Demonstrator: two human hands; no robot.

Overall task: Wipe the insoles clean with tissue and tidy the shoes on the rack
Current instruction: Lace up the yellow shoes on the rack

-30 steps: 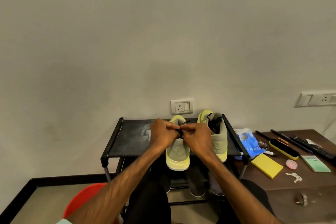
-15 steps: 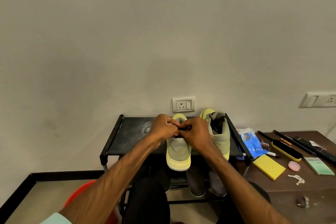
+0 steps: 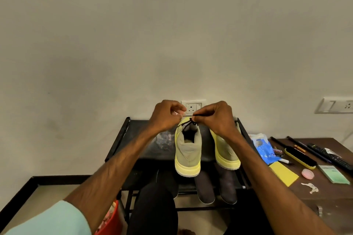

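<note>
Both hands had been raised since the earlier frames, from the tongue of the left shoe [image 3: 188,150] to the level of the socket [image 3: 193,106], and drawn a little apart. A dark lace [image 3: 184,122] was pinched between the thumb and fingertips of the right hand [image 3: 215,118] and was pulled up taut from the shoe's collar. The left hand [image 3: 166,115] was held just beside it, fingers curled and thumb pressed to forefinger; whether a lace end was caught there could not be told.

The left shoe, olive with a yellow sole, was set upright on the top shelf of the rack [image 3: 162,150], heel toward the camera. Its mouth was open, and what lay inside was too dark to be made out. The right shoe [image 3: 226,154] of the same pair was stood just beside it, its upper part hidden by the right wrist. 2 dark shoes [image 3: 205,189] were placed on the lower shelf, below the pair, heels outward.

To the right of the rack, a brown tabletop [image 3: 328,198] was spread with small things: a blue bag [image 3: 264,149] at its near-left edge, a black and yellow brush [image 3: 299,158] beside that, a yellow pad [image 3: 284,174] in front of both, a pink disc [image 3: 307,174], a green packet [image 3: 335,174] and a black remote [image 3: 328,155] toward the wall. A pale blue sleeve [image 3: 55,219] was seen on the left arm, and a red tub [image 3: 111,221] was partly shown beneath it, near the rack's foot.
</note>
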